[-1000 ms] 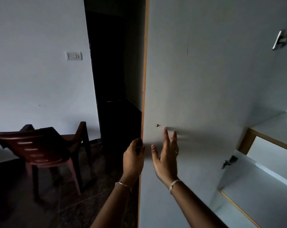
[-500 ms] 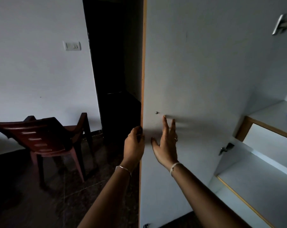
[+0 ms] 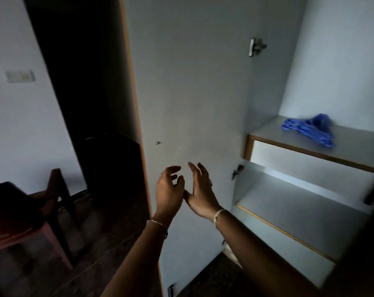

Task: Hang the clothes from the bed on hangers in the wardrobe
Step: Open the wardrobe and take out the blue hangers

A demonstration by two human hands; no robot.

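The white wardrobe door (image 3: 192,93) stands wide open, its inner face toward me. My left hand (image 3: 168,189) hovers in front of the door with fingers loosely spread, holding nothing. My right hand (image 3: 201,187) is beside it, palm facing left, fingers straight, empty. Inside the wardrobe a bundle of blue hangers (image 3: 308,129) lies on the upper shelf (image 3: 353,144) at the right. No clothes or bed are in view.
A lower shelf (image 3: 299,202) sits under the upper one. Two metal hinges (image 3: 255,47) (image 3: 236,171) sit at the door's inner edge. A brown plastic chair (image 3: 20,213) stands at the left on dark floor, next to a dark doorway (image 3: 85,82).
My left hand has let go of the door's edge and both hands have come off the door. The view has turned right, bringing the shelves and blue hangers into sight.
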